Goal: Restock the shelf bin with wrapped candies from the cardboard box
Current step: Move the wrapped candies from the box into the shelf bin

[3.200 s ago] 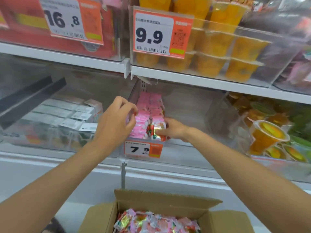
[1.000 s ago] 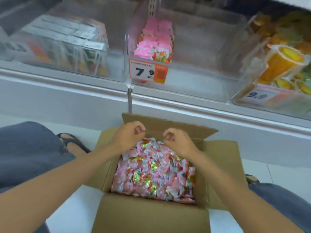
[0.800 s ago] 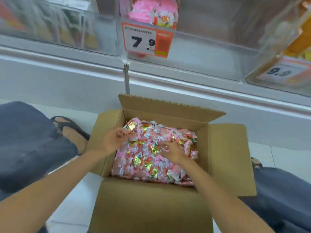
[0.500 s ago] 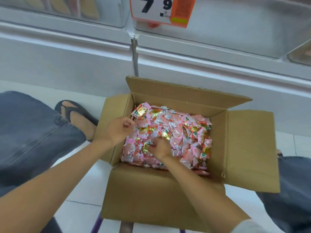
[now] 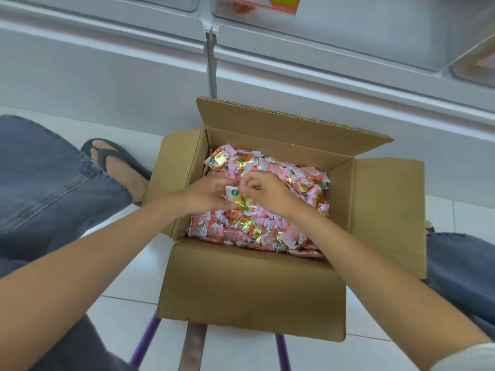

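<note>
A person's left hand [image 5: 207,195] and right hand [image 5: 272,192] are pinching a few wrapped candies [image 5: 240,200] between them, just above the heap [image 5: 257,230] filling the open cardboard box [image 5: 251,290].

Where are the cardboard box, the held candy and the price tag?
cardboard box [image 5: 249,285], head view, front wall.
held candy [image 5: 240,198], head view, gold middle of wrapper.
price tag [image 5: 284,2], head view, orange right end.

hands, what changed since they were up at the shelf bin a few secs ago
Both came down from the shelf bin into the cardboard box. The left hand and right hand now meet over the pile, pinching wrapped candies between them. The view tilted down with them. The box stayed put, flaps open and full.
</note>
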Tool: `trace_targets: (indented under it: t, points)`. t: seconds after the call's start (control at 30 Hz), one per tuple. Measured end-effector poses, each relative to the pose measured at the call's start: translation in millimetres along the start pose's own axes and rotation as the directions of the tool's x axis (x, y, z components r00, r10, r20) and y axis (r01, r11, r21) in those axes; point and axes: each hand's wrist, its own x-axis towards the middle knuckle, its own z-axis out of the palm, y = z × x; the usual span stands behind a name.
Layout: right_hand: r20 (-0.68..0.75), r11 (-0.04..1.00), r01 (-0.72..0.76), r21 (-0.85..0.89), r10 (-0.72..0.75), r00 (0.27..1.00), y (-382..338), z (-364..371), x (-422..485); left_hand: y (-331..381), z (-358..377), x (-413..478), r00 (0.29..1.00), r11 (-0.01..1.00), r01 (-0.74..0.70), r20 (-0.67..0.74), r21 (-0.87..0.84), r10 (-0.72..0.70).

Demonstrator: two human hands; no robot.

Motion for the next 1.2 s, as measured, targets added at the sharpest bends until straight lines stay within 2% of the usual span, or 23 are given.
trace_targets:
  t: [0.07,0.13,0.2,0.3,0.47,0.53,0.6,0.7,0.8,0.87,0.97,1.03,1.07,1.1,1.13,1.17,1.2]
  points:
    - [-0.047,0.996,-0.005,0.090,0.009,0.999,-2,-7,-5,-4,0,-1,0.997,0.994,0.081,-0.008,-0.070,-0.081]
    - [-0.066,0.996,-0.058,0.064,0.062,0.996,16,-7,-7,-12,-4,-2,0.986,0.979,0.122,-0.096,-0.164,-0.139]
    - [0.023,0.988,-0.136,-0.070,0.138,0.990,46,8,-9,-18,-10,-2,0.972,0.930,0.138,-0.133,-0.342,-0.193]
    - [0.211,0.963,-0.210,-0.167,0.243,0.947,81,48,-8,-18,-13,-2,0.977,0.822,0.152,-0.045,-0.549,-0.210]
    - [0.284,0.903,-0.162,-0.398,0.289,0.914,97,91,7,-18,-9,2,0.977,0.803,0.186,0.021,-0.566,-0.212]
    - [0.235,0.923,-0.221,-0.314,0.301,0.924,90,84,6,-20,-8,4,0.975,0.796,0.187,0.007,-0.576,-0.224]
    - [0.123,0.947,-0.270,-0.173,0.293,0.948,74,61,4,-21,-9,7,0.973,0.825,0.167,-0.045,-0.540,-0.227]
    - [0.039,0.954,-0.295,-0.045,0.297,0.954,42,20,4,-18,-5,11,0.975,0.946,0.104,-0.159,-0.306,-0.158]
    - [0.037,0.935,-0.331,0.126,0.329,0.944,0,-4,2,-7,8,9,0.995,0.997,0.043,-0.083,-0.057,-0.048]
    - [0.079,0.890,-0.350,0.292,0.343,0.936,-19,-12,-1,-4,14,8,1.000,1.000,-0.004,-0.028,0.018,0.005]
    - [0.198,0.813,-0.366,0.452,0.309,0.930,-26,-17,-7,-6,14,8,0.995,0.998,-0.051,-0.094,-0.044,0.046]
    - [0.208,0.762,-0.367,0.534,0.302,0.930,-16,-15,-10,-10,10,9,0.992,0.983,-0.018,-0.124,-0.180,-0.004]
    - [0.178,0.794,-0.356,0.492,0.308,0.935,-7,-11,-11,-12,7,9,0.992,0.960,0.013,-0.114,-0.280,-0.047]
    - [0.133,0.875,-0.331,0.353,0.303,0.944,4,-5,-11,-15,4,10,0.991,0.922,0.054,-0.090,-0.383,-0.095]
    - [0.105,0.947,-0.289,0.141,0.275,0.956,18,4,-10,-19,2,11,0.989,0.869,0.099,-0.049,-0.484,-0.140]
    - [0.121,0.969,-0.235,-0.072,0.243,0.963,32,13,-9,-21,-1,11,0.986,0.813,0.135,-0.006,-0.566,-0.168]
    - [0.174,0.946,-0.188,-0.265,0.239,0.955,47,24,-8,-25,-4,11,0.982,0.759,0.164,0.028,-0.630,-0.189]
